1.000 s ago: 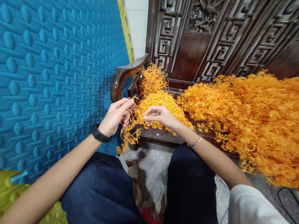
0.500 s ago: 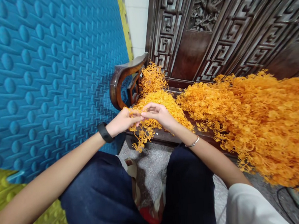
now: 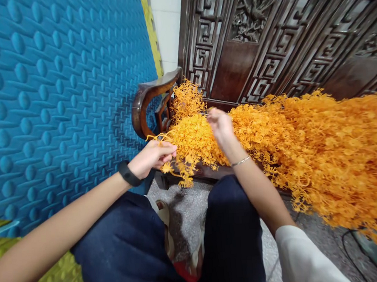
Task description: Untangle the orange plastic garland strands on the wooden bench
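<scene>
My left hand (image 3: 153, 156) is closed round a few thin orange plastic flower sprigs (image 3: 184, 174). Their stems poke out above the hand, and the frilly ends hang below the fingers at the bench seat's edge. Over the small heap of yellow-orange plastic flowers (image 3: 194, 134), my right hand (image 3: 221, 124) is raised apart from the left, its fingers curled together. Blur at its fingertips hides what they pinch, if anything. Behind that heap, a darker orange clump of sprigs (image 3: 187, 99) leans by the armrest.
A large mound of orange plastic flowers (image 3: 323, 158) spreads along the wooden bench to the right. The bench has a curved armrest (image 3: 138, 108) and a carved back (image 3: 232, 74). Blue textured matting (image 3: 61, 102) fills the left side. A black cable (image 3: 345, 240) lies at lower right.
My right hand has left my left hand's fingertips and moved up and right over the small heap. My left hand still holds the sprigs, slightly lower and further left.
</scene>
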The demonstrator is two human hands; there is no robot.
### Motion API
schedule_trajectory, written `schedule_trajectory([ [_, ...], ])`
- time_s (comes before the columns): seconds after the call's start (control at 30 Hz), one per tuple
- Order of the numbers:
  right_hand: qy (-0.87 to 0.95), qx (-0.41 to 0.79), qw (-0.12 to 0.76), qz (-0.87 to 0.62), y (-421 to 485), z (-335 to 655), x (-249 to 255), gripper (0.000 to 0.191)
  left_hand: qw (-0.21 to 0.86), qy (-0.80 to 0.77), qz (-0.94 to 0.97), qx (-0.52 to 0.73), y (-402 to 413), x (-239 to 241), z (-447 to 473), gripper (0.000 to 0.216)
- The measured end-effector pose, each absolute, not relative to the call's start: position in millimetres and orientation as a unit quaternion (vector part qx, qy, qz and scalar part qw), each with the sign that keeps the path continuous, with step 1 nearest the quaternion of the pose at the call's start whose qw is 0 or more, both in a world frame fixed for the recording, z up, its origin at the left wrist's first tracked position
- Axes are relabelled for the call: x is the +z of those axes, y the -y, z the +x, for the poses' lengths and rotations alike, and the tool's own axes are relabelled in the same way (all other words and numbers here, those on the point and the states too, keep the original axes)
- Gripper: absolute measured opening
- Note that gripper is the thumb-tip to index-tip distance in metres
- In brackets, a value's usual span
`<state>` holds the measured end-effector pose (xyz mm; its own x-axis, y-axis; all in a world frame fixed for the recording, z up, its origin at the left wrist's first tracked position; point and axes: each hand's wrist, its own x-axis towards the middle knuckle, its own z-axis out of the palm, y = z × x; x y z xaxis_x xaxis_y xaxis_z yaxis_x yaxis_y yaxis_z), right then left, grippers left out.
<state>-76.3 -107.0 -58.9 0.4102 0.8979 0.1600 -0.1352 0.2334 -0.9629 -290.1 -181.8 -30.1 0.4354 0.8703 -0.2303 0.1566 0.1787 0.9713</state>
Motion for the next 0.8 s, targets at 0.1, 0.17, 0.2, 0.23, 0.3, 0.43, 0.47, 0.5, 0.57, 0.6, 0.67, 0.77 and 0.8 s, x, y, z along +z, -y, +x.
schedule_trajectory([
  [0.1,0.367,0.257,0.716,-0.535,80,-31,-66,0.006,0.613,-0.447,0.57,0.314,185,-32,-298,0.022],
  [0.17,0.431,0.23,0.661,-0.569,68,-19,-80,0.009,0.602,-0.448,0.572,0.331,185,-33,-301,0.021],
  [0.2,0.466,0.223,0.625,-0.585,64,-19,-89,0.01,0.599,-0.449,0.572,0.335,184,-33,-302,0.021],
  [0.23,0.495,0.214,0.593,-0.599,60,-20,-97,0.011,0.594,-0.45,0.571,0.344,184,-33,-302,0.02],
  [0.3,0.525,0.195,0.549,-0.62,55,-26,-111,0.012,0.579,-0.452,0.567,0.371,184,-32,-301,0.02],
  [0.43,0.566,0.171,0.501,-0.632,50,-30,-124,0.017,0.539,-0.459,0.577,0.408,183,-32,-300,0.024],
  [0.47,0.581,0.159,0.487,-0.632,51,-29,-126,0.019,0.531,-0.455,0.587,0.409,181,-33,-300,0.025],
  [0.5,0.597,0.141,0.471,-0.633,51,-27,-127,0.02,0.524,-0.45,0.598,0.408,180,-35,-301,0.026],
  [0.57,0.628,0.092,0.438,-0.636,53,-22,-129,0.021,0.509,-0.438,0.619,0.406,176,-39,-301,0.027],
  [0.6,0.64,0.067,0.421,-0.639,54,-20,-130,0.02,0.499,-0.432,0.631,0.408,175,-41,-301,0.027],
  [0.67,0.658,0.029,0.391,-0.643,57,-16,-132,0.02,0.464,-0.416,0.66,0.42,173,-44,-299,0.029],
  [0.77,0.675,0.016,0.384,-0.629,64,-14,-131,0.02,0.373,-0.394,0.711,0.446,174,-42,-292,0.03],
  [0.8,0.682,0.019,0.392,-0.617,68,-14,-129,0.02,0.341,-0.391,0.726,0.452,175,-41,-288,0.029],
])
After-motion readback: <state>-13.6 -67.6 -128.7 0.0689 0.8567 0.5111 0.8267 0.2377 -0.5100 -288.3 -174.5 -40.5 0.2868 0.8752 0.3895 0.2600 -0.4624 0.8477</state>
